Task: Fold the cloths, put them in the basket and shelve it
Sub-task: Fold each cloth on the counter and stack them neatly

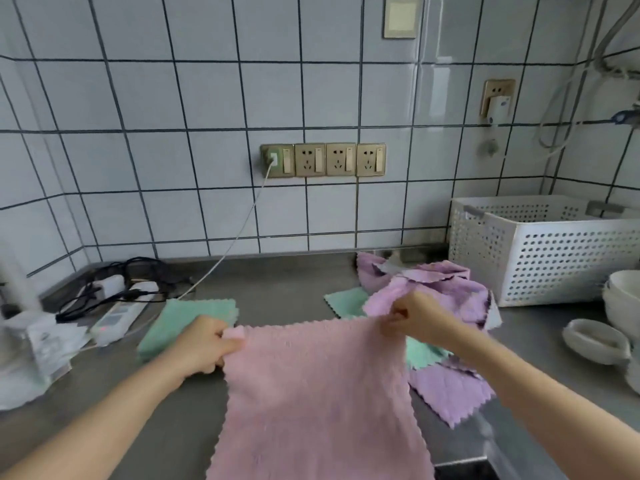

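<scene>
I have the pink cloth (318,393) stretched at lower centre, my left hand (204,344) pinching its left top corner and my right hand (412,317) pinching the right, fingers curled tight on the fabric. To fold well, I judge the corners should meet squarely, edges aligned. The white perforated basket (540,247) sits at right; I cannot see its inside. A folded green cloth (187,323) lies left of centre.

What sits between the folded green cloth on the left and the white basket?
Head view: the held pink cloth's top edge, the right hand, and a heap of purple cloths over a green one.
</scene>
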Motion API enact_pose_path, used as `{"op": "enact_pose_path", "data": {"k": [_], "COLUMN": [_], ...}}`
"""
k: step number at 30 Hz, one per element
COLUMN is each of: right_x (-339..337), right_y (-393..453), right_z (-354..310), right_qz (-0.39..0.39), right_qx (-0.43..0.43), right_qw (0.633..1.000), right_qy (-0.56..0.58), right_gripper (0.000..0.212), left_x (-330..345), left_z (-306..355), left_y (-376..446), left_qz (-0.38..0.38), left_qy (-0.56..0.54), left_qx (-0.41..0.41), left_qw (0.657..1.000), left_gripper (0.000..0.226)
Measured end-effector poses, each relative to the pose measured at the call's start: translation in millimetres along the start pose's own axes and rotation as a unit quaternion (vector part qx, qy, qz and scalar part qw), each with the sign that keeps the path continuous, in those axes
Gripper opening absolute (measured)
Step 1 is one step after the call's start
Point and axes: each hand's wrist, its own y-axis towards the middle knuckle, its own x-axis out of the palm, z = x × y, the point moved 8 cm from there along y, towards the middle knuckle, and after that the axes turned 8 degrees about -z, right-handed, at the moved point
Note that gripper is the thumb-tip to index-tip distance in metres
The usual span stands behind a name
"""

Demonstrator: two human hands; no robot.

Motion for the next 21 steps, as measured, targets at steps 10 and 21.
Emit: {"op": "enact_pose_path", "data": {"k": [10, 21], "right_x": [33.0, 101.7], "right_y": [51.1, -63.1], "right_z": [5.1, -56.2], "right_qz": [0.055, -0.030], "right_qx": [0.074, -0.217], "right_qw": [0.995, 0.974], "right_qy": [0.035, -0.065], "right_gripper": [0.018, 0.024], "left_x": [14.7, 127.9], "left_z": [25.0, 3.2], "left_y": [48.2, -52.3], "left_qz": [0.151, -0.120], "left_qy": [0.126, 0.257], "left_qx": [0.058, 0.278], "left_qw": [0.979, 0.918], "left_gripper": [0.025, 0.062]}}
